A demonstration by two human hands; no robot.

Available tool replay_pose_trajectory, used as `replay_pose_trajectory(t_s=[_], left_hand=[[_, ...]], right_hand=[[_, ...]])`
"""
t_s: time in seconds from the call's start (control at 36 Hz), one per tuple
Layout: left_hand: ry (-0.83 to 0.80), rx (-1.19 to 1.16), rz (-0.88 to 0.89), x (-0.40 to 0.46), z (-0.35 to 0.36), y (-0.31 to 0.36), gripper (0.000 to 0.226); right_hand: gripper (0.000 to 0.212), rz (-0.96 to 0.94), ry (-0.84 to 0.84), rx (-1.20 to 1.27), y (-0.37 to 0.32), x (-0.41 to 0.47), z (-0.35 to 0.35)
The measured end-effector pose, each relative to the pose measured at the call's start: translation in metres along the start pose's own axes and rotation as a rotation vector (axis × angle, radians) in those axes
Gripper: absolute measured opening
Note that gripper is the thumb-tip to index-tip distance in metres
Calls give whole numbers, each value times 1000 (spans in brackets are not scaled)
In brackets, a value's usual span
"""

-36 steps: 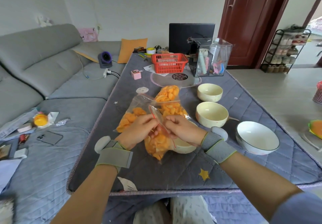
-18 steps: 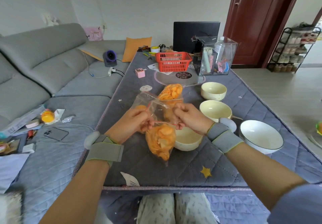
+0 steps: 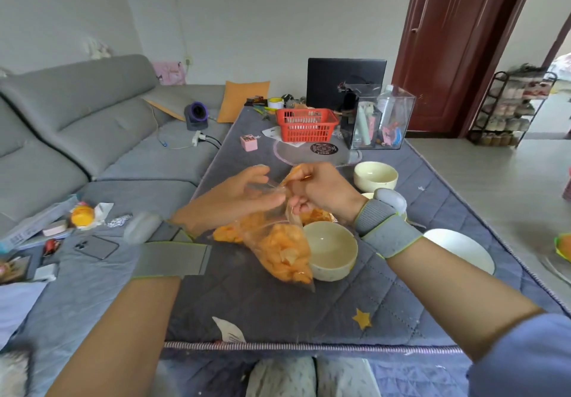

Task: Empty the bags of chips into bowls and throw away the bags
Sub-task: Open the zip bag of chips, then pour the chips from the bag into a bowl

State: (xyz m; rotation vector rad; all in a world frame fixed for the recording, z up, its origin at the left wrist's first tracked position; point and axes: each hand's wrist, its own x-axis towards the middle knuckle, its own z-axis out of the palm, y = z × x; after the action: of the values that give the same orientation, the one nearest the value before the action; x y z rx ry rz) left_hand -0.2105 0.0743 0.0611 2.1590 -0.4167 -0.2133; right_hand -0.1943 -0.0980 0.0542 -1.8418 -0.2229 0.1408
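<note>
Both hands — left hand (image 3: 244,194), right hand (image 3: 321,193) — pinch mouth of chip bag (image 3: 282,250), hanging beside cream bowl (image 3: 332,254) above tabletop (image 3: 309,310). Risk: seal pops abruptly — chips scatter past bowl.

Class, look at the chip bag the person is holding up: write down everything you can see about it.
The held chip bag is a clear, thin plastic zip bag, its lower half packed with orange chips. It hangs tilted above the table, its bottom corner pointing down and toward the camera, just in front of the nearest cream bowl. The left hand and the right hand each pinch one side of its top edge, spreading the mouth. Whether the seal is fully open cannot be told.
</note>
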Motion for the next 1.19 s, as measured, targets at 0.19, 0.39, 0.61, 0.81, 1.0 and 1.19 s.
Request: replay_pose_trajectory(t_s=[0.19,0.39,0.61,0.81,1.0,1.19], left_hand=[[186,301,37,4,18,19,97],[375,312,127,23,18,36,24],[448,-116,203,50,49,44,4],[444,-360,261,65,95,38,5],[363,-389,208,68,114,2,17],[259,-300,53,64,132,-49,6]], right_hand=[[25,-106,61,-26,-27,-5,-12],[14,-282,232,15,-27,-19,-42],[27,263,356,241,53,-45,-73],[59,408,7,737,85,-60,-94],[29,321,179,637,99,-54,-105],[32,195,450,429,107,-46,-107]])
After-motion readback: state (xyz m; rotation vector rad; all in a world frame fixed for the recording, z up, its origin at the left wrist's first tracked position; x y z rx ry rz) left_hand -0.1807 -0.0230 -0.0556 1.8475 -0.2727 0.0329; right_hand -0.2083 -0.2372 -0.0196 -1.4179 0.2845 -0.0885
